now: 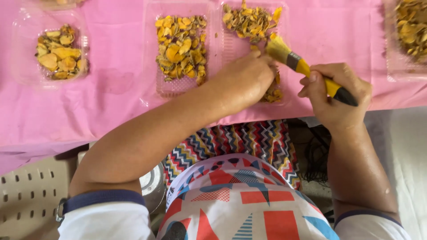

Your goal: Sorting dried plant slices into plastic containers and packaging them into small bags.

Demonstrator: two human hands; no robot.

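Note:
My right hand [334, 95] grips a paintbrush [307, 69] with a yellow and black handle, a metal band and yellowish bristles that point up and left. My left hand [242, 80] reaches across into a clear plastic tray [231, 46], fingers closed near the bristle tip, seemingly pinching a small yellow dried piece. That tray holds dried yellow-orange slices [251, 20] at its far end and a few by my left hand. Whether the bristles touch a piece is hidden by my fingers.
A second clear tray [171, 86] of dried slices lies left of it, a round clear container [26, 35] with slices at far left, another tray [411, 26] at far right, all on a pink cloth [111, 102]. A perforated plastic crate [31, 195] stands below left.

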